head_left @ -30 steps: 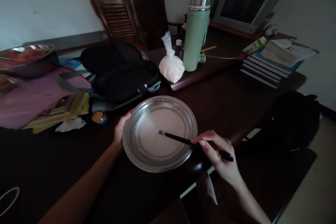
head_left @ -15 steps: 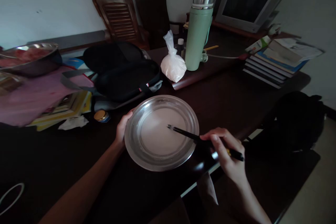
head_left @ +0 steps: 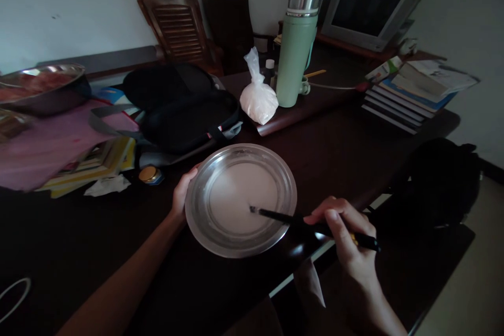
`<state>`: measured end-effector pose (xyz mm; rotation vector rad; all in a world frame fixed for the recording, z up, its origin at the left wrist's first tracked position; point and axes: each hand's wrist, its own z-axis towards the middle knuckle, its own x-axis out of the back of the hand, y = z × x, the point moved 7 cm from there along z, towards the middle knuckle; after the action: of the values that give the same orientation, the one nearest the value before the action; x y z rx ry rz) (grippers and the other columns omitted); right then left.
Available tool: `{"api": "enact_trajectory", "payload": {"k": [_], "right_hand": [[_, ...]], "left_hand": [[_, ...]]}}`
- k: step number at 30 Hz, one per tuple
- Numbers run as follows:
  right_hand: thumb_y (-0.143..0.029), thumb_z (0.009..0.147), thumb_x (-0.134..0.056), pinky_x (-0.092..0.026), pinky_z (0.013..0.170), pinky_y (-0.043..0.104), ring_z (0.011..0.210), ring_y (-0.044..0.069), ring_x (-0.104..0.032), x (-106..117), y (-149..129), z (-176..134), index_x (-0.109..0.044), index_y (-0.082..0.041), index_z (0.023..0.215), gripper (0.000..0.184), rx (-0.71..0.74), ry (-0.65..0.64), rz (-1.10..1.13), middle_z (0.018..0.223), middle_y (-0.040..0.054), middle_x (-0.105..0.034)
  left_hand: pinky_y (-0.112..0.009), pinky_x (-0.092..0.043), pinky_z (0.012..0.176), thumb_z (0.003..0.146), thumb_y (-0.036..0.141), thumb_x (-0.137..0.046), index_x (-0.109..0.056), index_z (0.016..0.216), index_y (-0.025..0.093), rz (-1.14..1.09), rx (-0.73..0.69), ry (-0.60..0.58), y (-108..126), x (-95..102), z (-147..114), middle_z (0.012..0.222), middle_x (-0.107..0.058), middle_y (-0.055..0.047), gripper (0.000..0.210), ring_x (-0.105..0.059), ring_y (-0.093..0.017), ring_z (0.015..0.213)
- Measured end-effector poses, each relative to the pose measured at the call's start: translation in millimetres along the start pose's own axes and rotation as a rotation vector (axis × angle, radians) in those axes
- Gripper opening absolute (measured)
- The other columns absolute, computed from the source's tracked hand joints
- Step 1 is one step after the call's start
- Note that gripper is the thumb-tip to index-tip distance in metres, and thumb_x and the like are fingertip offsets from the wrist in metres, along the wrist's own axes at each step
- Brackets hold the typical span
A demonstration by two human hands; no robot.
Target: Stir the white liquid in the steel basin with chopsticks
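Note:
A round stainless steel basin (head_left: 241,248) stands on the dark table, with a cloudy whitish liquid (head_left: 236,194) inside. My left hand (head_left: 182,190) grips its left rim; most of the fingers are hidden beneath and behind the metal. Black chopsticks (head_left: 277,216) slant across the basin's right rim, pinched in my right hand (head_left: 346,233), which is to the right of the basin. Their whitish tips touch the liquid right of its middle. Beyond the basin sits a knotted plastic bag of white powder (head_left: 259,102), beside a tall green thermos (head_left: 293,58).
An open black case (head_left: 189,115) lies behind the basin to the left, near a small gold-lidded jar (head_left: 150,175). A metal bowl of reddish food (head_left: 43,89) stands far left. Stacked books (head_left: 397,102) occupy the right, with a dark bag (head_left: 437,184) below the table edge.
My right hand has shifted slightly right and toward me, drawing the chopstick tips nearer the basin's close side. My left hand keeps its hold on the rim.

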<state>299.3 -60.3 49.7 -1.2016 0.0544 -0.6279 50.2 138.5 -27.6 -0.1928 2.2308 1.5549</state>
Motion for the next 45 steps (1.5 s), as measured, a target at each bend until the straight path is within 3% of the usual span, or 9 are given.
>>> {"api": "enact_trajectory", "payload": {"k": [4, 10, 15, 22, 27, 33, 39, 43, 45], "right_hand": [[-0.021, 0.095, -0.053, -0.048, 0.068, 0.030, 0.074, 0.015, -0.066, -18, -4, 3, -0.070, -0.024, 0.088, 0.019, 0.070, -0.161, -0.017, 0.079, 0.0003, -0.072], [-0.021, 0.097, -0.050, -0.047, 0.064, 0.029, 0.070, 0.015, -0.064, 4, 1, -1, -0.069, -0.024, 0.085, 0.022, -0.004, 0.037, -0.023, 0.076, 0.0000, -0.070], [-0.022, 0.095, -0.052, -0.048, 0.067, 0.030, 0.074, 0.016, -0.065, -19, -4, 0, -0.071, -0.024, 0.087, 0.020, 0.044, -0.171, -0.002, 0.079, 0.0009, -0.072], [-0.021, 0.096, -0.050, -0.046, 0.064, 0.029, 0.071, 0.015, -0.064, 2, 2, 0, -0.069, -0.024, 0.085, 0.023, 0.000, 0.036, -0.034, 0.076, 0.0003, -0.069], [-0.022, 0.096, -0.050, -0.048, 0.068, 0.031, 0.073, 0.017, -0.066, -20, -3, 0, -0.071, -0.024, 0.087, 0.022, 0.064, -0.167, -0.011, 0.078, 0.0012, -0.071], [-0.021, 0.096, -0.051, -0.045, 0.065, 0.030, 0.072, 0.016, -0.063, -1, 3, -2, -0.069, -0.024, 0.087, 0.021, 0.013, 0.025, -0.060, 0.078, 0.0009, -0.070], [-0.020, 0.095, -0.053, -0.046, 0.069, 0.031, 0.075, 0.016, -0.065, -16, -2, 0, -0.070, -0.025, 0.090, 0.019, 0.069, -0.122, -0.048, 0.080, 0.0004, -0.072], [-0.020, 0.095, -0.053, -0.045, 0.067, 0.030, 0.074, 0.016, -0.063, -2, 3, 0, -0.070, -0.025, 0.088, 0.019, 0.038, 0.023, -0.078, 0.079, 0.0004, -0.071], [-0.020, 0.096, -0.050, -0.044, 0.064, 0.030, 0.070, 0.015, -0.062, -1, 4, -1, -0.069, -0.024, 0.085, 0.022, 0.014, 0.027, -0.038, 0.076, 0.0001, -0.069]], "left_hand": [[-0.031, -0.056, 0.075, 0.074, 0.030, -0.066, -0.071, 0.087, 0.020, -0.010, 0.010, 0.018, -1, 2.3, 1, 0.066, -0.068, 0.000, 0.017, -0.069, -0.025, 0.082], [-0.031, -0.055, 0.075, 0.074, 0.032, -0.066, -0.071, 0.088, 0.022, 0.009, -0.001, -0.004, 0, 0.9, 0, 0.070, -0.070, 0.000, 0.018, -0.068, -0.026, 0.086], [-0.031, -0.055, 0.075, 0.074, 0.030, -0.065, -0.070, 0.085, 0.020, 0.014, 0.004, 0.017, 0, 2.0, 1, 0.068, -0.069, -0.001, 0.016, -0.068, -0.026, 0.085], [-0.031, -0.055, 0.075, 0.077, 0.031, -0.064, -0.071, 0.090, 0.022, 0.012, 0.012, 0.008, -1, 0.1, 0, 0.076, -0.071, -0.001, 0.018, -0.068, -0.025, 0.085], [-0.033, -0.055, 0.076, 0.076, 0.030, -0.064, -0.070, 0.089, 0.020, 0.002, 0.017, 0.054, -1, 4.3, 0, 0.076, -0.071, -0.001, 0.017, -0.069, -0.025, 0.083], [-0.031, -0.055, 0.075, 0.075, 0.032, -0.064, -0.071, 0.091, 0.021, 0.007, 0.016, 0.012, -2, 1.7, 1, 0.066, -0.069, 0.000, 0.020, -0.069, -0.025, 0.083], [-0.029, -0.054, 0.074, 0.075, 0.032, -0.067, -0.071, 0.094, 0.018, 0.000, 0.018, 0.010, -3, 5.2, 2, 0.065, -0.068, 0.001, 0.024, -0.069, -0.024, 0.081], [-0.029, -0.054, 0.074, 0.078, 0.031, -0.063, -0.071, 0.093, 0.020, 0.004, 0.014, 0.010, -3, 4.7, 2, 0.067, -0.069, 0.001, 0.020, -0.069, -0.024, 0.084], [-0.030, -0.054, 0.077, 0.077, 0.031, -0.064, -0.071, 0.092, 0.020, -0.008, 0.014, 0.013, -3, 4.6, 2, 0.071, -0.070, -0.001, 0.020, -0.069, -0.025, 0.086]]}}
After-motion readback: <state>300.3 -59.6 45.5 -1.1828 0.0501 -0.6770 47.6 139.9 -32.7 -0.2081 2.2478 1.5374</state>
